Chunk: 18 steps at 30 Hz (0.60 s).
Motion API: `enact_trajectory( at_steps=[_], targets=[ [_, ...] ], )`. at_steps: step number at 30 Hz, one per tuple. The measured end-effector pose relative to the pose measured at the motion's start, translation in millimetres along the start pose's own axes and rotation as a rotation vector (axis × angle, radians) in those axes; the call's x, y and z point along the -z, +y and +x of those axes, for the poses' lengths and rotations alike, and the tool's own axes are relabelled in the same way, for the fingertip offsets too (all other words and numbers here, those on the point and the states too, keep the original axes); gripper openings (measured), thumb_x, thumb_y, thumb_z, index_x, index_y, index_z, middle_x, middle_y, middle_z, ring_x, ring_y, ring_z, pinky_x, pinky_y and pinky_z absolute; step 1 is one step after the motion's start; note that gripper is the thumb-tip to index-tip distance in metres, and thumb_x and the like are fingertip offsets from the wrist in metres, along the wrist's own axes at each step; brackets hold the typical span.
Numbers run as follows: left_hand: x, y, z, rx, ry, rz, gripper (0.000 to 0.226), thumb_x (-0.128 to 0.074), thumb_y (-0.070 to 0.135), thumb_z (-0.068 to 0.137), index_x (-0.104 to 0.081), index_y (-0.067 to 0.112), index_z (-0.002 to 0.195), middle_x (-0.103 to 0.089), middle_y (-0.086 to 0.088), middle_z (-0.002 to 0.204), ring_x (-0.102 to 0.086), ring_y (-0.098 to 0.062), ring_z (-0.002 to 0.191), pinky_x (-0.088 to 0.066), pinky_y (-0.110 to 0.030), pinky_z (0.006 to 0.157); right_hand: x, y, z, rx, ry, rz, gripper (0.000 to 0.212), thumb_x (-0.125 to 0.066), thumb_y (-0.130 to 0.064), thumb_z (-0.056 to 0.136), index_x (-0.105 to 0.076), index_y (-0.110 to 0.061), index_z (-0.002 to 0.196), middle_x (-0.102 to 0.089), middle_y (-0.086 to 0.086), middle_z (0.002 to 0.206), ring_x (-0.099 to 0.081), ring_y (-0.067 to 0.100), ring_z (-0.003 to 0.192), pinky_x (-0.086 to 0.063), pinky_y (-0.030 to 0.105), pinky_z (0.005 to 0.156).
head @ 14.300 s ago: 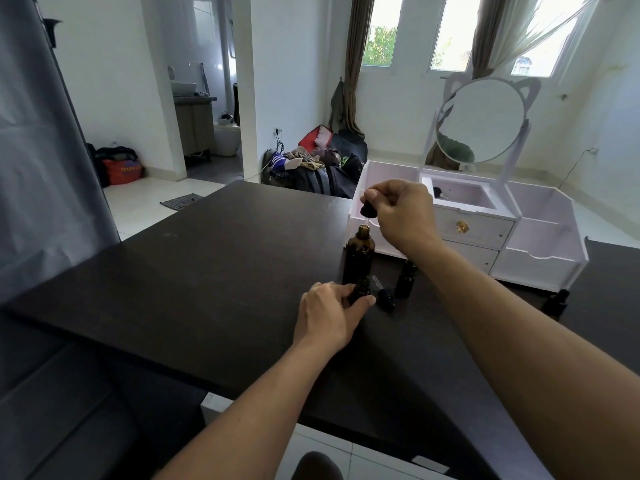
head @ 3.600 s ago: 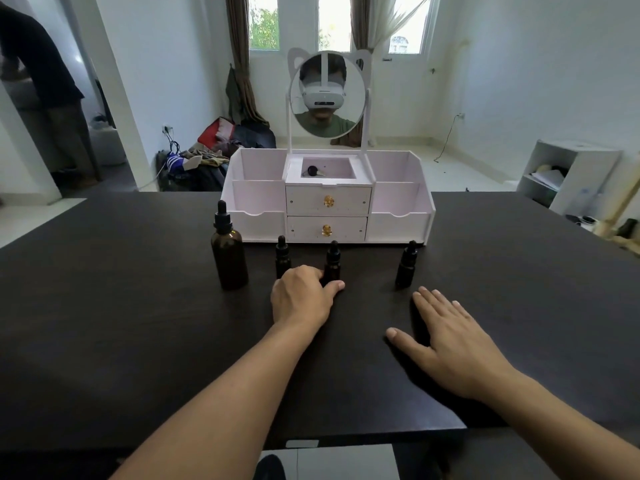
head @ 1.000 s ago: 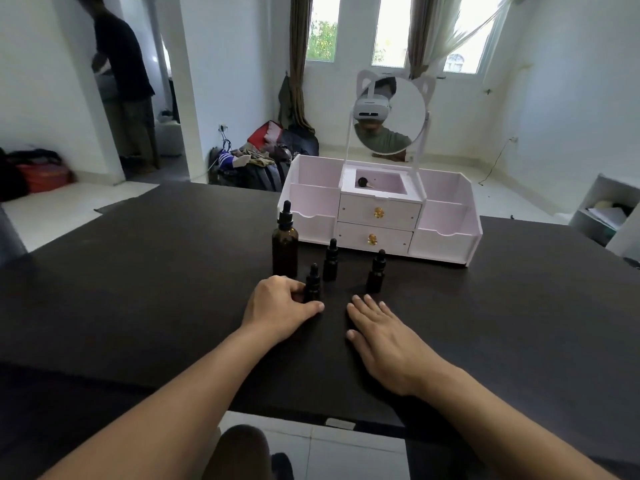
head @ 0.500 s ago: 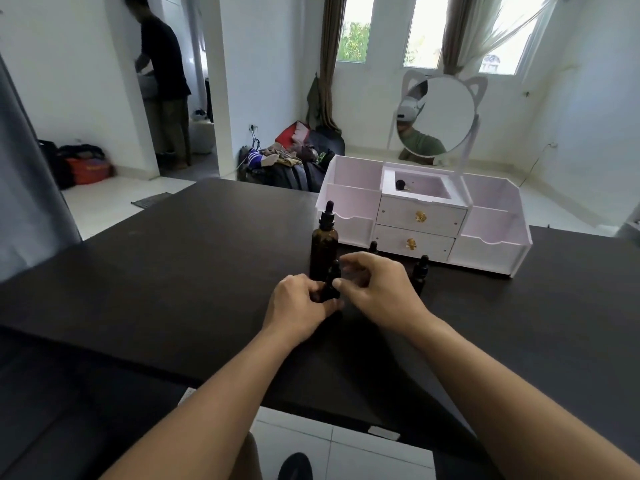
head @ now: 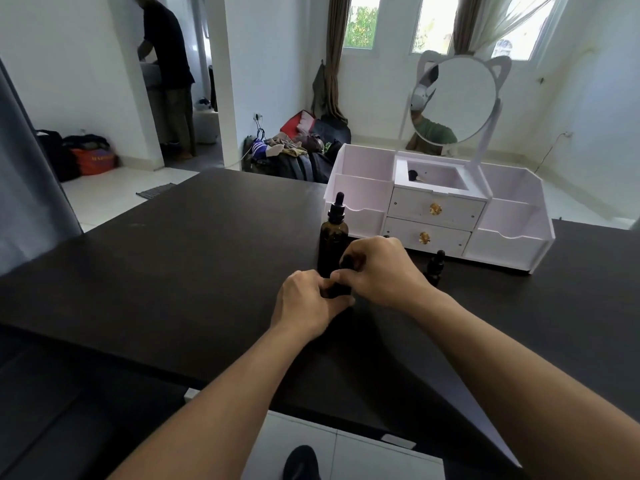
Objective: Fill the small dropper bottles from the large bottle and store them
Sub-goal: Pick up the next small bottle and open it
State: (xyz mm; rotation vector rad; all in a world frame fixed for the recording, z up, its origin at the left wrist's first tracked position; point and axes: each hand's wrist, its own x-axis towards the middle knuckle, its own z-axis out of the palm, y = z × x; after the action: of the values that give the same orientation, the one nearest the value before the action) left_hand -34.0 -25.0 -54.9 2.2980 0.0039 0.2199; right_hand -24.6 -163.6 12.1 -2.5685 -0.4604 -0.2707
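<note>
We steady small dropper bottle (head: 338, 289): left hand (head: 306, 301) grips base, right hand (head: 375, 268) pinches cap; twist gently, keep upright, clear of large bottle (head: 333, 242).

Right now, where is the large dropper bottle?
In the head view, the large dropper bottle stands upright on the dark table, just behind both hands, in front of the organizer's left compartments.
</note>
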Motion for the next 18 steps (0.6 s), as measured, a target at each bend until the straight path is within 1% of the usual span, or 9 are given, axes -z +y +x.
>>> enact_trajectory(
  at_steps=[3,5,9,10,12,13,14,16,18],
  targets=[
    [-0.1,1.7,-1.3,-0.002,-0.017,-0.006,0.033,-0.082,0.046,0.071,-0.054,0.029,0.067,-0.058,0.004,0.079,-0.059,-0.017,0.076,-0.038,-0.027,0.057,0.0,-0.8,0.7,0.017,-0.034,0.005,0.011,-0.077,-0.026,0.081,-0.071,-0.019,0.088,-0.056,-0.012,0.072,-0.051,0.001,0.065,-0.033,0.011,0.055],
    [1.3,4.2,-1.9,-0.009,-0.020,-0.003,0.034,-0.082,0.044,0.072,-0.051,0.032,0.065,-0.056,0.007,0.077,-0.057,-0.015,0.075,-0.036,-0.026,0.057,2.1,-1.5,0.9,0.044,-0.060,0.010,0.011,-0.076,-0.019,0.081,-0.071,-0.020,0.091,-0.056,-0.011,0.077,-0.052,0.006,0.068,-0.034,0.010,0.057],
    [2.1,5.0,-3.5,-0.004,-0.026,-0.001,0.035,-0.082,0.043,0.073,-0.048,0.034,0.067,-0.055,0.009,0.079,-0.056,-0.014,0.078,-0.038,-0.027,0.062,12.1,-1.9,0.1,0.061,-0.177,0.020,0.023,-0.069,-0.005,0.085,-0.070,-0.020,0.103,-0.051,-0.015,0.074,-0.052,0.001,0.067,-0.038,0.011,0.060],
    [2.4,5.8,-3.9,-0.004,-0.028,0.001,0.033,-0.081,0.043,0.073,-0.049,0.035,0.068,-0.056,0.010,0.078,-0.056,-0.013,0.078,-0.039,-0.026,0.064,14.8,-2.7,-0.5,0.061,-0.209,0.024,0.028,-0.067,-0.002,0.086,-0.069,-0.019,0.107,-0.054,-0.013,0.076,-0.053,0.000,0.068,-0.040,0.011,0.062],
    [2.5,6.8,-3.9,0.003,-0.034,-0.004,0.028,-0.081,0.042,0.073,-0.054,0.035,0.072,-0.056,0.013,0.076,-0.058,-0.014,0.079,-0.041,-0.026,0.066,17.2,-3.5,-0.7,0.070,-0.224,0.034,0.038,-0.065,0.001,0.082,-0.066,-0.019,0.116,-0.064,-0.007,0.092,-0.058,0.006,0.077,-0.043,0.012,0.067],
    [2.5,7.1,-3.6,0.004,-0.037,0.001,0.026,-0.081,0.042,0.073,-0.056,0.034,0.073,-0.057,0.012,0.076,-0.060,-0.014,0.080,-0.041,-0.026,0.067,17.5,-4.2,-0.1,0.071,-0.200,0.035,0.040,-0.067,-0.004,0.081,-0.065,-0.018,0.118,-0.065,-0.005,0.100,-0.059,0.009,0.082,-0.043,0.013,0.069],
    [2.2,6.6,-3.0,0.005,-0.037,0.009,0.025,-0.081,0.044,0.073,-0.058,0.032,0.075,-0.059,0.010,0.079,-0.061,-0.015,0.081,-0.042,-0.026,0.067,17.5,-5.4,0.3,0.069,-0.166,0.021,0.036,-0.069,-0.013,0.082,-0.065,-0.018,0.118,-0.065,-0.004,0.102,-0.059,0.010,0.085,-0.045,0.015,0.071],
    [1.5,5.5,-2.6,0.006,-0.040,0.008,0.026,-0.080,0.045,0.073,-0.064,0.027,0.081,-0.065,0.006,0.087,-0.063,-0.015,0.084,-0.046,-0.028,0.068,16.1,-8.2,1.0,0.057,-0.105,-0.058,0.029,-0.071,-0.036,0.084,-0.068,-0.018,0.107,-0.066,-0.003,0.094,-0.061,0.013,0.082,-0.050,0.023,0.071],
    [0.9,4.5,-2.4,0.005,-0.046,-0.002,0.025,-0.080,0.045,0.073,-0.069,0.026,0.085,-0.066,0.007,0.087,-0.064,-0.015,0.085,-0.050,-0.030,0.071,14.0,-9.7,2.2,0.059,-0.093,-0.152,0.030,-0.068,-0.046,0.085,-0.068,-0.018,0.095,-0.066,-0.001,0.087,-0.062,0.015,0.078,-0.053,0.028,0.069]
  ],
)
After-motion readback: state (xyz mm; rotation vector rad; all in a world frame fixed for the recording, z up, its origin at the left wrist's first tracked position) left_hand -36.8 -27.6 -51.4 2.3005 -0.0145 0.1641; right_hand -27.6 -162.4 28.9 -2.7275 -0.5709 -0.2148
